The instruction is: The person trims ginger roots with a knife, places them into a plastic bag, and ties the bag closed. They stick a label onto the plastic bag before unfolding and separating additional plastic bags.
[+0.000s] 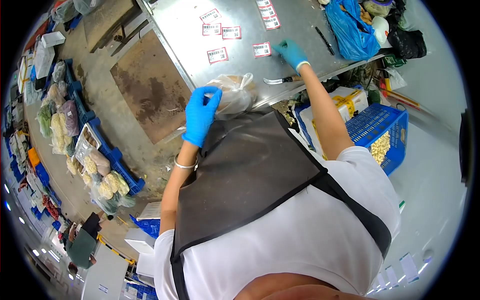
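My left hand (201,116), in a blue glove, is at the table's near edge with its fingers bent against the left side of a knotted clear plastic bag (236,95). The bag holds something brownish that I cannot make out. My right hand (292,55), in a teal glove, reaches over the metal table (295,22). Its fingertips are closed at the right edge of a red-bordered barcode label (261,49). Between the right wrist and the bag lies a curved knife (281,80) with a dark handle.
Several more labels (217,55) lie on the table, beside a black marker (325,41). A blue plastic bag (354,30) stands at the right end. Below it is a blue basket (400,135) holding pale pieces. Bagged vegetables (60,130) and blue crates (117,162) line the floor at left.
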`<act>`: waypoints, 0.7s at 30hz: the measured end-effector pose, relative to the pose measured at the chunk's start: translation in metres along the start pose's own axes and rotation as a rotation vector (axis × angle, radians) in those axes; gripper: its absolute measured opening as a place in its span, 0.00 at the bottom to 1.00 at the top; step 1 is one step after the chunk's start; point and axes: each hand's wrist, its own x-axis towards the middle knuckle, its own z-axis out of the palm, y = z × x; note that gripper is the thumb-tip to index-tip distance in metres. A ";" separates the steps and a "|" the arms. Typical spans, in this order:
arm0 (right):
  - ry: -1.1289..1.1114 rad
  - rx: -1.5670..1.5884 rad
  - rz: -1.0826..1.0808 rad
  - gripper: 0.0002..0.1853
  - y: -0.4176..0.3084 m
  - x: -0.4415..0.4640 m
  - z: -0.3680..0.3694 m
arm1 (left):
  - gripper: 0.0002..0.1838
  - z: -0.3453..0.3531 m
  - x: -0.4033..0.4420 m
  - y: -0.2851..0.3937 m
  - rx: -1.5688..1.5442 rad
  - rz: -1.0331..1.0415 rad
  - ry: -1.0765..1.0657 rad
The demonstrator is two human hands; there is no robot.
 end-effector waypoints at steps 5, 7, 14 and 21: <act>0.296 -0.162 -0.150 0.27 -0.011 0.023 0.062 | 0.16 -0.004 0.010 0.035 -0.254 -0.013 -0.004; 0.238 -0.049 -0.203 0.25 -0.014 0.026 0.078 | 0.14 -0.008 0.018 0.035 -0.407 -0.091 -0.090; 0.079 0.602 -0.428 0.11 -0.089 -0.051 0.053 | 0.13 -0.016 0.021 0.009 -0.566 -0.353 -0.098; 0.083 0.535 -0.540 0.08 -0.132 -0.106 0.052 | 0.14 -0.008 0.020 0.011 -0.619 -0.364 -0.055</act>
